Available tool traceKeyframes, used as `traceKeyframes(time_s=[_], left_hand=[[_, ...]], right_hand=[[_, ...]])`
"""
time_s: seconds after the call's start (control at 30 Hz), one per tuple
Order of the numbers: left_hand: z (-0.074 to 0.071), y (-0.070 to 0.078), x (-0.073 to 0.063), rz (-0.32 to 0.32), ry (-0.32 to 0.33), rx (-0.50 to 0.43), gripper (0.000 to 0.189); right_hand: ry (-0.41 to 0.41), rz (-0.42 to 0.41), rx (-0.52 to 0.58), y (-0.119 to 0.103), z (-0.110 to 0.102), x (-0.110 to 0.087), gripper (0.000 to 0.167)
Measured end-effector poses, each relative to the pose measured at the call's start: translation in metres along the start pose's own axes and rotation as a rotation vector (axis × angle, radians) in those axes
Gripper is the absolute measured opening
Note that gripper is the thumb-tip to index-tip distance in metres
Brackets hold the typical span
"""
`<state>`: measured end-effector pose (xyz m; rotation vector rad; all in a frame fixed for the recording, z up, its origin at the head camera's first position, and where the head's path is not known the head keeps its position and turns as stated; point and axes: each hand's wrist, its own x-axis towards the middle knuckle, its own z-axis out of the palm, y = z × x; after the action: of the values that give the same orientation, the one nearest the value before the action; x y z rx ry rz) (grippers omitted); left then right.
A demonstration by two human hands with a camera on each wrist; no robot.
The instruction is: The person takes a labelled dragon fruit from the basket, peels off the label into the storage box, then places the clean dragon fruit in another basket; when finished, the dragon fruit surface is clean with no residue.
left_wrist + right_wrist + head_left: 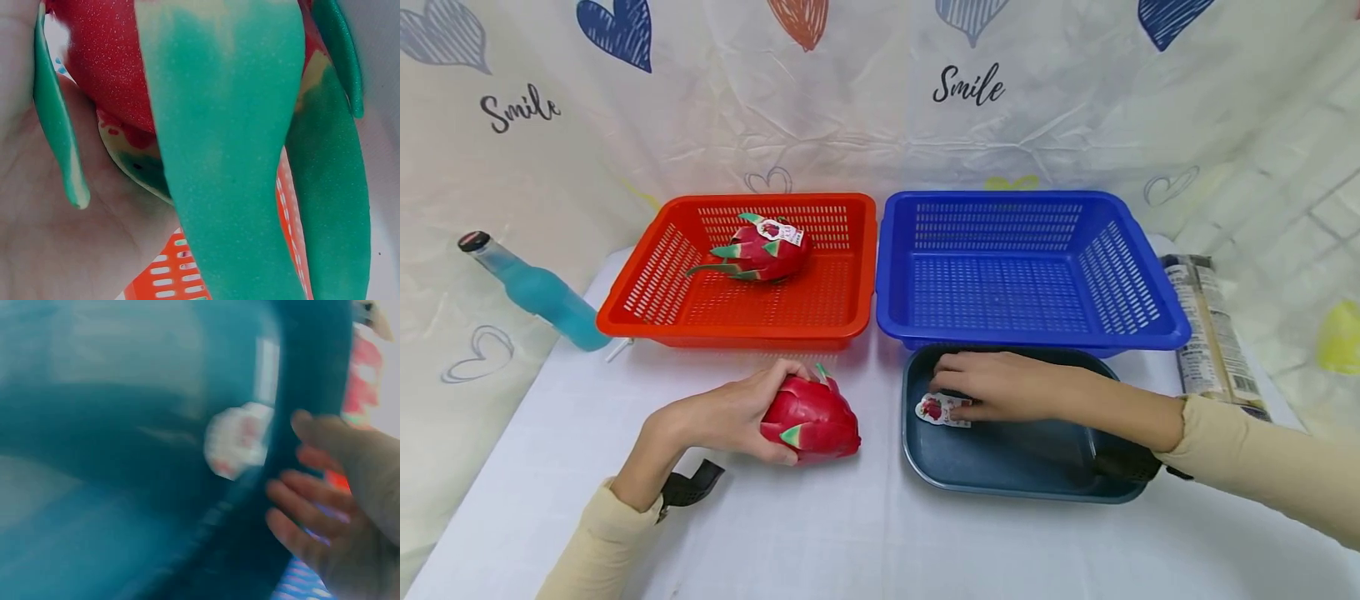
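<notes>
One label (933, 409) in dark tray (1000, 460)

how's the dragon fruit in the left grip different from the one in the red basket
The held fruit is grasped in the left grip, while the basket fruit lies untouched in the red basket. The basket fruit shows a printed white label; no label shows on the visible parts of the held fruit. Both are red with green leafy scales.

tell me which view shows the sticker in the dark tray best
The head view: the sticker is sharp there, its red print clear near the right hand. The right wrist view shows it only blurred; the left wrist view does not show it.
</notes>
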<state>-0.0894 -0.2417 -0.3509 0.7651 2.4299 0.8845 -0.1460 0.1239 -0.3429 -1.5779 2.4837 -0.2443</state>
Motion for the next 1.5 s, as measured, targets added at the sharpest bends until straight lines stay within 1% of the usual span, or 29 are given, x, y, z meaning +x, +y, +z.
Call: traceKeyframes(time_s=[0.07,0.13,0.23,0.3,0.33,0.4,0.47,0.57,0.67,0.73,0.83,1.0,1.23,1.33,1.5], left_hand=[[0.000,0.000,0.000,0.004,-0.002,0.000,0.087],[0.000,0.000,0.001,0.001,-0.004,0.000,0.088],[0.000,0.000,0.001,-0.011,-0.010,-0.001,0.089],[-0.001,0.000,0.002,-0.016,-0.010,0.003,0.090],[0.000,0.000,0.002,-0.020,-0.011,0.003,0.090],[0.000,0.000,0.002,-0.028,-0.008,0.005,0.090],[0.000,0.000,0.001,-0.029,-0.008,0.008,0.089],[0.001,0.000,0.000,-0.030,-0.005,0.013,0.087],[0.001,0.000,0.000,-0.035,-0.009,0.002,0.088],[0.001,0.001,0.000,-0.039,-0.012,-0.002,0.088],[0.001,0.001,0.000,-0.040,-0.012,-0.006,0.089],[0.000,0.001,0.000,-0.042,-0.007,0.004,0.088],[0.000,0.002,0.001,-0.028,-0.010,0.006,0.088],[0.000,0.002,0.001,-0.028,-0.006,0.007,0.087],[0.000,0.001,0.001,-0.031,-0.003,0.005,0.087]], right_hand=[[0.015,-0.006,0.042,-0.003,-0.011,-0.008,0.032],[0.084,-0.023,0.077,-0.006,-0.022,-0.018,0.030],[0.264,-0.041,0.104,-0.008,-0.035,-0.036,0.033],[0.402,-0.041,0.102,-0.006,-0.041,-0.047,0.040],[0.457,-0.022,0.091,-0.004,-0.043,-0.052,0.044],[0.536,0.034,0.058,0.002,-0.046,-0.063,0.052],[0.574,0.128,0.015,0.010,-0.047,-0.073,0.061],[0.589,0.281,-0.013,0.027,-0.046,-0.088,0.076],[0.597,0.409,0.019,0.042,-0.045,-0.101,0.085],[0.601,0.465,0.049,0.050,-0.044,-0.107,0.087],[0.589,0.540,0.057,0.059,-0.041,-0.114,0.088],[0.544,0.633,0.045,0.074,-0.032,-0.125,0.090],[0.484,0.760,0.043,0.097,-0.018,-0.151,0.093],[0.458,0.773,0.029,0.105,-0.015,-0.158,0.092],[0.377,0.793,0.082,0.108,-0.016,-0.160,0.090]])
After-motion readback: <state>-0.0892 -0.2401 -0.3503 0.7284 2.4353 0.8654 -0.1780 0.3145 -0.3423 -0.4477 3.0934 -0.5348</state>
